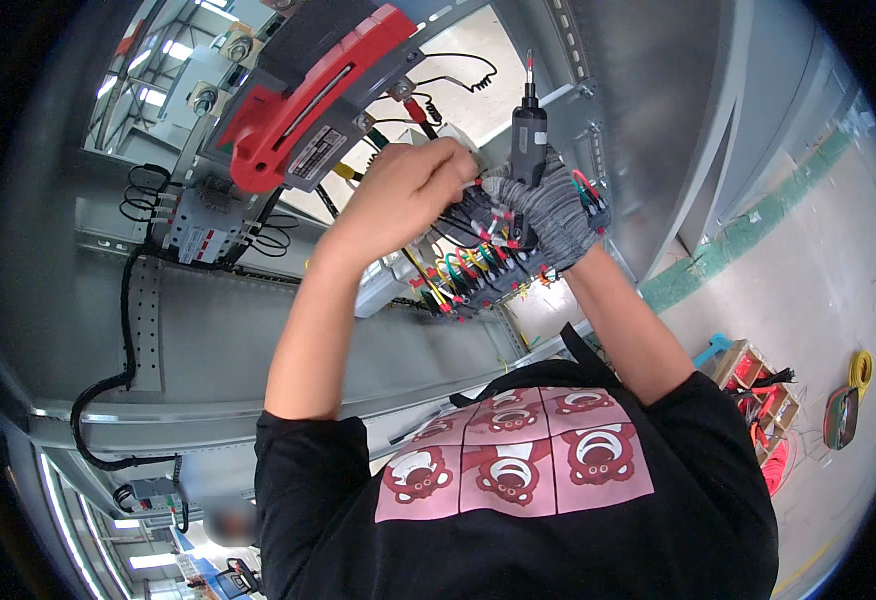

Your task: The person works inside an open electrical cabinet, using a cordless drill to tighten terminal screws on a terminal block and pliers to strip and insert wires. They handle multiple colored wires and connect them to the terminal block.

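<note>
The black screwdriver (529, 135) points its thin, red-marked tip to the far side, its long axis running nearly straight near to far. It sits right of the left hand (398, 195), above the wiring inside the grey metal cabinet (658, 120). The gloved right hand (550, 215) has its fingers curled round the handle's near end. The bare left fingers are bent close together by the black wires (466, 218); whether they pinch one I cannot tell. The handle is thick, bearing a pale label, and narrows towards the shaft.
</note>
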The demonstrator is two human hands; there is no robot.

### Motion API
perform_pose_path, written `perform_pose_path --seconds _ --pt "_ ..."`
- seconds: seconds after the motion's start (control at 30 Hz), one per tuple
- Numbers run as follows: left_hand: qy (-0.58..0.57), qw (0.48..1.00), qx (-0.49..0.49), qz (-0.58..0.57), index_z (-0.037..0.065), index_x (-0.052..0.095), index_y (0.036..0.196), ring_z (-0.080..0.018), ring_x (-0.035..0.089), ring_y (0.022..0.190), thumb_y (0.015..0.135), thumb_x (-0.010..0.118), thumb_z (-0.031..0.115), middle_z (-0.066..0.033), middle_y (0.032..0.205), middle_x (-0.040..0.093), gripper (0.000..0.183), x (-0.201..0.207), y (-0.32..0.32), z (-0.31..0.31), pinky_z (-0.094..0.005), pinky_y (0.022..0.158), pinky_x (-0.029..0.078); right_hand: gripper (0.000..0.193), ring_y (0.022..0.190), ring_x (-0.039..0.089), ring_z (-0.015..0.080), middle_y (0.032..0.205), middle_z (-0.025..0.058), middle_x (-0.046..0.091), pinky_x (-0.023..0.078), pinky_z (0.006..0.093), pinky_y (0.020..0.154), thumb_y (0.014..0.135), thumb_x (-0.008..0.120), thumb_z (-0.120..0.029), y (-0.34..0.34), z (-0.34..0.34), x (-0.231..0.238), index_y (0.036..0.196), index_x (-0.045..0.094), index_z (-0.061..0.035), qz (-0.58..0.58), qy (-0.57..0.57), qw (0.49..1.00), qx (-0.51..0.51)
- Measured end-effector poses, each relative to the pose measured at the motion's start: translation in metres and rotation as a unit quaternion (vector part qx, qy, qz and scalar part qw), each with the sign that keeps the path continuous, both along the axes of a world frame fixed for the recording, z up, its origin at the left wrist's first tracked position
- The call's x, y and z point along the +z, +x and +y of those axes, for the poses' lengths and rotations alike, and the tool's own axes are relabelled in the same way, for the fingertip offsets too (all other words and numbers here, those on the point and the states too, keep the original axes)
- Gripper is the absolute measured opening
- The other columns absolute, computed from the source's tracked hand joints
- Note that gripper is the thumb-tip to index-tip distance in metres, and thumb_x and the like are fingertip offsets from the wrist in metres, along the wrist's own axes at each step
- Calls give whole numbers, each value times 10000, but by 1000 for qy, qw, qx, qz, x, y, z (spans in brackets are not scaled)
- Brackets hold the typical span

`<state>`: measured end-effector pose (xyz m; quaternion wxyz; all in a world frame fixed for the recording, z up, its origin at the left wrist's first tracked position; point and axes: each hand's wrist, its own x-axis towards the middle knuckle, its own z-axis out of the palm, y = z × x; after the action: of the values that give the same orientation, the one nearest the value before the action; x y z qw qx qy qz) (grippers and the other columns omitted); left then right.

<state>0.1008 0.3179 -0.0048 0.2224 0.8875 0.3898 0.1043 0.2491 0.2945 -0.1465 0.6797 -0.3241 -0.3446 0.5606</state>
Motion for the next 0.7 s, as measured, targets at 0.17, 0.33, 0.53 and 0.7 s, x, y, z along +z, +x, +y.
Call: perform_pose_path --seconds 0.17,0.33,0.53,0.7 --pt "162 979 -49 115 38 630 876 -267 593 641 816 657 136 -100 688 637 118 -10 15 -2 -384 760 421 366 657 598 110 821 37 638 506 247 576 733 802 -83 1 4 -3 987 541 -53 45 -25 998 29" --pt "217 965 -20 149 69 647 848 -265 615 773 812 648 135 -83 706 648 76 -14 15 -15 -388 883 343 267 603 591 110 755 22 631 489 249 516 752 781 -86 -4 1 -7 923 577 -69 67 -26 997 22" --pt "308 938 -6 162 65 658 891 -246 615 852 838 593 138 -87 844 666 112 -32 13 -24 -414 906 328 218 605 580 105 725 21 620 485 245 524 768 764 -98 1 -4 -4 908 604 -49 53 -27 996 64" --pt "148 987 -32 51 86 640 873 -186 567 802 857 594 200 -27 774 604 125 -27 -3 -16 -356 908 285 216 597 544 95 718 4 595 445 227 538 774 773 -161 7 -7 -6 874 605 -68 80 14 988 132"
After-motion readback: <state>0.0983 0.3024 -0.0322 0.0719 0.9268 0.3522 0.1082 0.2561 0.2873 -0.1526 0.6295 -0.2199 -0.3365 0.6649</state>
